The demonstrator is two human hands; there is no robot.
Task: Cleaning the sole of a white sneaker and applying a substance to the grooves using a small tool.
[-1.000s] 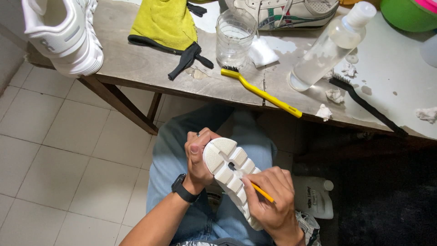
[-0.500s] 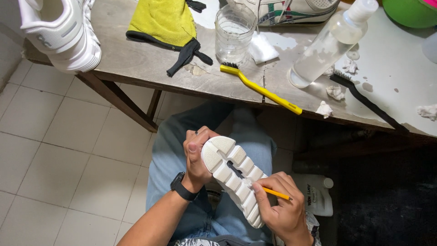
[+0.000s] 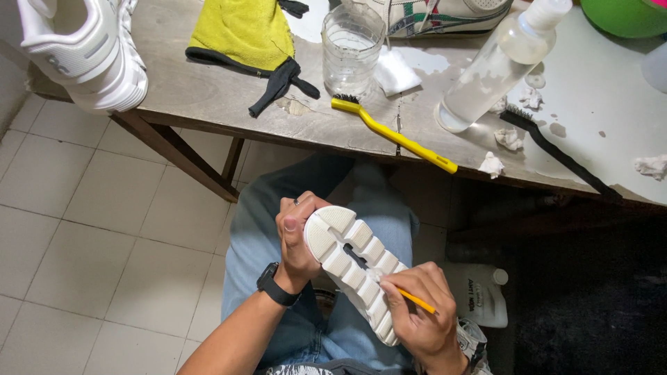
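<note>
A worn grey wooden table (image 3: 208, 97) stands over pale floor tiles (image 3: 83, 229), a yellow-handled brush (image 3: 396, 135) near its front edge. At 6 o'clock, the left hand (image 3: 295, 239) clasps the white lugged-sole shoe (image 3: 354, 267) (sole upward, over the lap). The right hand (image 3: 420, 316) pinches a thin yellow stick (image 3: 417, 301) against the sole.

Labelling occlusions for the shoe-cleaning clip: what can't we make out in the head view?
- Tip of the yellow stick: hidden by the right hand against the white shoe.
- Shoe upper: faces away; only the sole shows, gripped by the left hand.
- Sneaker and green bowl on the table: cut off by the top edge.
- White jug label: too small.
</note>
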